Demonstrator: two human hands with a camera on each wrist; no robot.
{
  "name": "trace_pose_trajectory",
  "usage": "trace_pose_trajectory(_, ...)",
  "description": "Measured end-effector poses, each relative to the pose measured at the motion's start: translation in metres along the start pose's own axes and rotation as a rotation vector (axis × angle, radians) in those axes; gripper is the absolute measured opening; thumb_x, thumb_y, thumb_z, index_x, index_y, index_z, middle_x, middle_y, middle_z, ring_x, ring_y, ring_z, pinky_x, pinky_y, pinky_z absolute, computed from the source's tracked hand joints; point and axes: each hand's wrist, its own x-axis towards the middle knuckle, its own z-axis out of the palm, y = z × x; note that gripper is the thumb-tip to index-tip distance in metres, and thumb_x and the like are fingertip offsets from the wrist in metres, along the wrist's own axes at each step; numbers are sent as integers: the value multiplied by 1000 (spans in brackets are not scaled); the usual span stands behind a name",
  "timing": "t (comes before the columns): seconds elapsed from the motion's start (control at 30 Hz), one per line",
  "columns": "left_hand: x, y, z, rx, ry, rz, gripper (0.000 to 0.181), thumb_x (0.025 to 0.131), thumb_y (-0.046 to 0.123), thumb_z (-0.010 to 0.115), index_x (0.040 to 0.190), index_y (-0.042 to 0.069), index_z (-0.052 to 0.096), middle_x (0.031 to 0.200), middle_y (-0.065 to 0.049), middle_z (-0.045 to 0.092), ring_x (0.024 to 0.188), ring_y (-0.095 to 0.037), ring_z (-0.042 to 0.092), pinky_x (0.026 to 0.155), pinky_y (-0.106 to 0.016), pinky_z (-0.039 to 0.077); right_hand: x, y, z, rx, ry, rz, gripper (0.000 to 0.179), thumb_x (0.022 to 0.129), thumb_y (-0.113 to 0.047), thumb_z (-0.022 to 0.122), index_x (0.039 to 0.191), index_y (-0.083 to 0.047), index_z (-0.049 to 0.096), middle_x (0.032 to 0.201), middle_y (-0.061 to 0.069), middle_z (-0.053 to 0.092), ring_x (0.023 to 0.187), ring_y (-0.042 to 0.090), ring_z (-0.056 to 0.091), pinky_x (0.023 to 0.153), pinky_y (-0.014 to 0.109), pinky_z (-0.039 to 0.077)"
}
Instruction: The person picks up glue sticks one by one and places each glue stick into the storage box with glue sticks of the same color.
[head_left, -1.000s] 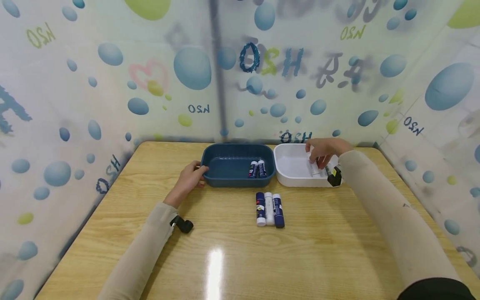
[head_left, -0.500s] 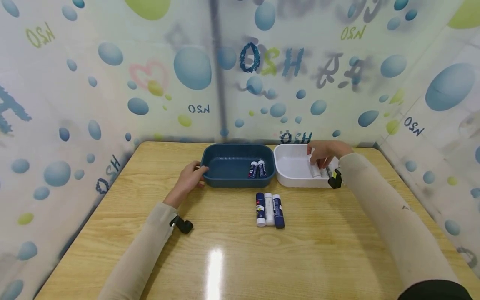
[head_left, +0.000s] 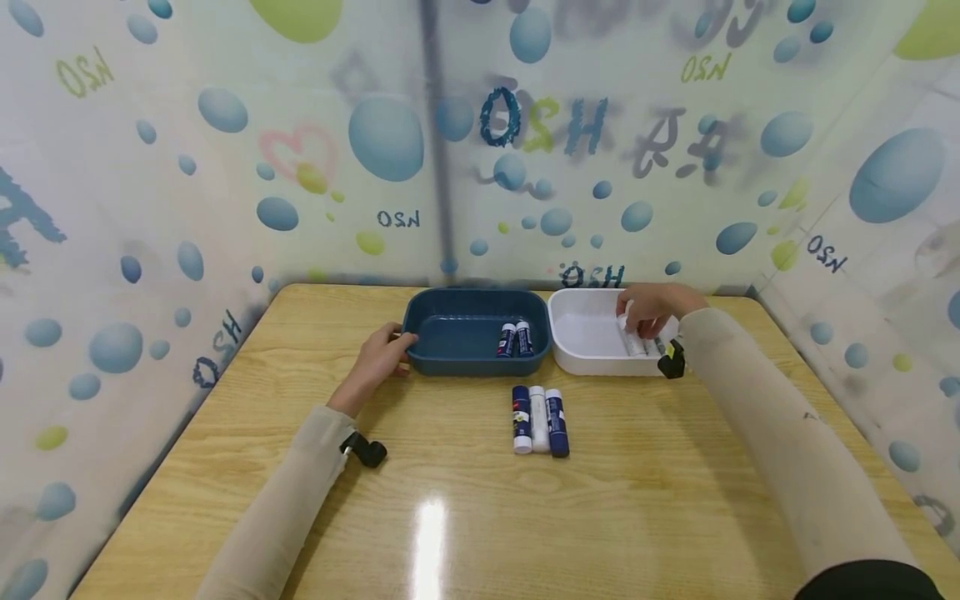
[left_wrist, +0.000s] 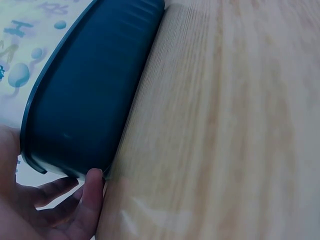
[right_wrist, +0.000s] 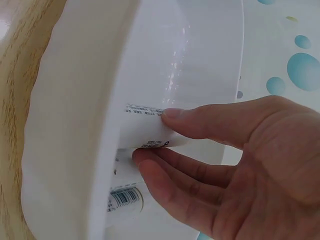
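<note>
My left hand (head_left: 381, 354) grips the left end of the dark blue tray (head_left: 461, 365), thumb at the rim and fingers against the outer end wall, as the tray (left_wrist: 95, 85) shows in the left wrist view. Inside the white tray (head_left: 585, 364), my right hand (head_left: 654, 305) pinches a white glue stick (head_left: 633, 343) between thumb and fingertips. In the right wrist view this glue stick (right_wrist: 142, 125) lies low in the tray, printed text on its side. Beside it lies another white stick (right_wrist: 125, 202) with a barcode, partly hidden by the fingers in the head view.
Two blue glue sticks (head_left: 515, 340) lie at the right end of the dark blue tray. On the wooden table (head_left: 480, 517), in front of the trays, three glue sticks (head_left: 539, 419) lie side by side. A patterned wall covering (head_left: 480, 208) stands close behind both trays.
My right hand has shifted slightly to the right within the white tray, and the glue stick in its fingers has moved and turned a little. My left hand has stayed in place.
</note>
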Motion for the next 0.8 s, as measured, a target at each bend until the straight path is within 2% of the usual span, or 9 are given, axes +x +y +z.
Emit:
trace_pose_trajectory(0.3,1,-1,-1,0,-8,-4,59,106,36,49,155,3,40,139,-23,56,99,-25,63,75,-33,63,1,0,5,-6,-11,-11,32,102,-7,60,132,0,50,113,17,59,97,28,60,91,41,61)
trace_pose_trajectory(0.57,3,-1,0,-16,-6,1,58,105,36,50,152,2,43,132,-23,58,93,-21,63,71,-31,62,-1,-2,8,-4,1,6,27,103,-5,56,129,1,53,116,17,58,98,28,59,92,39,61)
trace_pose_trajectory(0.8,3,-1,0,-13,-1,0,58,106,35,50,152,2,43,132,-23,58,93,-22,62,72,-31,63,4,7,6,-39,33,15,23,103,-12,60,122,0,57,105,13,60,94,25,57,85,37,61)
